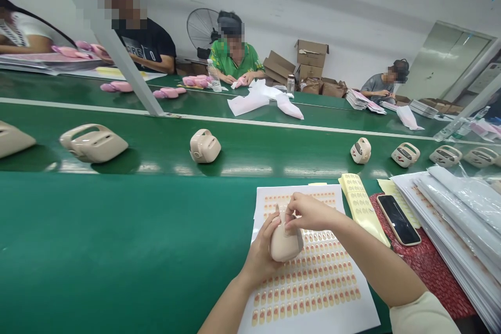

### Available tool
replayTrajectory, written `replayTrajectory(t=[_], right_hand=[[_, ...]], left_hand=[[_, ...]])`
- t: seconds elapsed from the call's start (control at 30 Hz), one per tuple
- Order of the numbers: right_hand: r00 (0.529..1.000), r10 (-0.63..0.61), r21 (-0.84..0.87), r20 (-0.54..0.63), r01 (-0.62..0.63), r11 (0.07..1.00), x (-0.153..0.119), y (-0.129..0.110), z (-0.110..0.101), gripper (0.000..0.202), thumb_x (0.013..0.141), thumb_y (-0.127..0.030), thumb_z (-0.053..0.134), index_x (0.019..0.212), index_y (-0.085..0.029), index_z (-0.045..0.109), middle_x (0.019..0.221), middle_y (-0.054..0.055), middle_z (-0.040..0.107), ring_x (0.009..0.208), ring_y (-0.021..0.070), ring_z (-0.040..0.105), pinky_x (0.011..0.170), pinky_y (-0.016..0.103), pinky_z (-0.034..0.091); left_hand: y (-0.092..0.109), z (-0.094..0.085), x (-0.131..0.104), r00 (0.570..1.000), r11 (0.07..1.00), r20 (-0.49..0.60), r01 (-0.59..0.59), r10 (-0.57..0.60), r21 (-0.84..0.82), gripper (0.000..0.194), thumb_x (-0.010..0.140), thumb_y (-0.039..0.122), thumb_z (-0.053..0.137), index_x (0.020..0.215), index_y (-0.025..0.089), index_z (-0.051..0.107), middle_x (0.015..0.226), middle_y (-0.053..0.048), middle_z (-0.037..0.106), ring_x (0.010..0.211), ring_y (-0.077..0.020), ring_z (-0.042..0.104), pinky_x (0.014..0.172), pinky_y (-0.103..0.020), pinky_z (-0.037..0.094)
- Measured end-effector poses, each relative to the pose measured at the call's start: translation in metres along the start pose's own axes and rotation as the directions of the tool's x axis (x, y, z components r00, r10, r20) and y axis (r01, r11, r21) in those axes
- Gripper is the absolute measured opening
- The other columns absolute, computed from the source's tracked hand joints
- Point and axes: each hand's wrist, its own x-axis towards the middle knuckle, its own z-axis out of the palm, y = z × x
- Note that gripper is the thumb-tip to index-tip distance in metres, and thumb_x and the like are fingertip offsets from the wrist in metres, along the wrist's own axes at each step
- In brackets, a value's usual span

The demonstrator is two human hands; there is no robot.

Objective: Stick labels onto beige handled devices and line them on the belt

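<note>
A small beige plastic appliance with a loop handle (285,247) is held above the table, over a white sheet of oval stickers (309,318). My left hand (261,251) is closed around its left side and underside. The fingers of my right hand (309,213) are pinched together and touch the upper part of the appliance beside its handle. Whatever sits between those fingertips, if anything, is hidden. Rows of orange-and-red oval stickers show on the sheet below both hands.
Similar beige appliances (205,146) stand along the green conveyor belt (274,148) ahead. To my right lie yellow sticker strips (362,203), a phone (399,220) on red wrap, and a stack of papers in plastic (450,224). Several co-workers sit across the line.
</note>
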Motion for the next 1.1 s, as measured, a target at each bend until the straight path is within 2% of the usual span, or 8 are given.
replayTrajectory(t=[0.33,0.47,0.63,0.73,0.83,0.93,1.03,1.1], right_hand=[[0.998,0.020,-0.125,-0.067,-0.028,0.992,-0.006,-0.012,0.004,0.005,0.068,-0.011,0.065,0.070,-0.015,0.063,0.087,0.004,0.049,0.084,0.0180,0.050,0.073,0.029,0.041],[0.993,-0.008,-0.135,-0.119,-0.009,0.991,-0.015,-0.011,0.010,0.007,0.072,-0.012,0.060,0.078,-0.015,0.062,0.091,0.006,0.051,0.087,0.0194,0.052,0.075,0.032,0.044],[0.973,-0.166,-0.097,-0.158,0.152,0.984,-0.031,0.003,0.013,0.039,0.074,-0.009,0.059,0.111,-0.020,0.053,0.116,0.010,0.046,0.109,0.0224,0.046,0.089,0.037,0.042],[0.962,-0.191,-0.005,-0.196,0.194,0.981,-0.026,0.017,0.015,0.065,0.072,-0.018,0.064,0.130,-0.026,0.035,0.132,0.010,0.034,0.123,0.0229,0.034,0.099,0.040,0.034],[0.972,-0.187,0.155,-0.145,0.209,0.966,-0.011,0.031,0.020,0.075,0.068,-0.030,0.068,0.132,-0.026,0.030,0.138,0.010,0.028,0.129,0.0229,0.026,0.104,0.040,0.027],[0.973,-0.199,0.313,-0.114,0.225,0.923,0.006,0.038,0.031,0.066,0.066,-0.032,0.069,0.125,-0.023,0.039,0.133,0.009,0.036,0.124,0.0210,0.032,0.102,0.037,0.028],[0.959,-0.147,0.394,-0.243,0.236,0.888,0.022,0.039,0.044,0.044,0.069,-0.027,0.066,0.109,-0.021,0.050,0.116,0.006,0.049,0.113,0.0178,0.043,0.097,0.034,0.033],[0.945,-0.086,0.437,-0.317,0.225,0.871,0.031,0.041,0.050,0.028,0.075,-0.025,0.059,0.102,-0.020,0.053,0.108,0.004,0.053,0.105,0.0158,0.047,0.091,0.031,0.036]], left_hand=[[0.002,0.001,0.001,1.000,1.000,-0.006,0.001,-0.001,0.000,0.081,0.065,0.011,0.062,0.130,0.029,0.019,0.135,-0.014,0.030,0.124,-0.0324,0.032,0.094,-0.050,0.037],[0.003,0.000,0.003,1.000,1.000,-0.017,0.000,0.000,-0.009,0.079,0.065,0.012,0.062,0.130,0.029,0.019,0.134,-0.014,0.032,0.123,-0.0328,0.033,0.092,-0.050,0.038],[0.006,-0.001,0.006,0.999,0.999,-0.020,0.035,-0.036,-0.007,0.081,0.064,0.011,0.062,0.130,0.030,0.019,0.133,-0.013,0.033,0.121,-0.0333,0.036,0.090,-0.050,0.041],[0.006,-0.001,0.006,1.000,1.000,-0.017,0.012,-0.012,0.000,0.079,0.066,0.013,0.062,0.130,0.031,0.019,0.134,-0.013,0.033,0.122,-0.0342,0.035,0.090,-0.051,0.041],[0.005,-0.002,0.004,1.000,1.000,-0.005,-0.017,0.017,-0.014,0.081,0.066,0.019,0.064,0.131,0.033,0.018,0.136,-0.012,0.031,0.123,-0.0343,0.034,0.091,-0.052,0.040],[0.005,-0.003,0.002,1.000,1.000,-0.003,-0.021,0.021,-0.001,0.080,0.067,0.019,0.064,0.131,0.034,0.018,0.137,-0.012,0.029,0.124,-0.0339,0.033,0.093,-0.052,0.038],[0.006,-0.004,0.000,1.000,1.000,-0.006,0.023,-0.023,-0.001,0.076,0.067,0.017,0.062,0.129,0.032,0.022,0.136,-0.012,0.032,0.124,-0.0337,0.033,0.095,-0.052,0.036],[0.008,-0.005,-0.003,0.992,0.991,-0.007,0.124,-0.124,-0.041,0.071,0.065,0.024,0.064,0.127,0.030,0.028,0.133,-0.011,0.037,0.123,-0.0347,0.034,0.096,-0.052,0.036]])
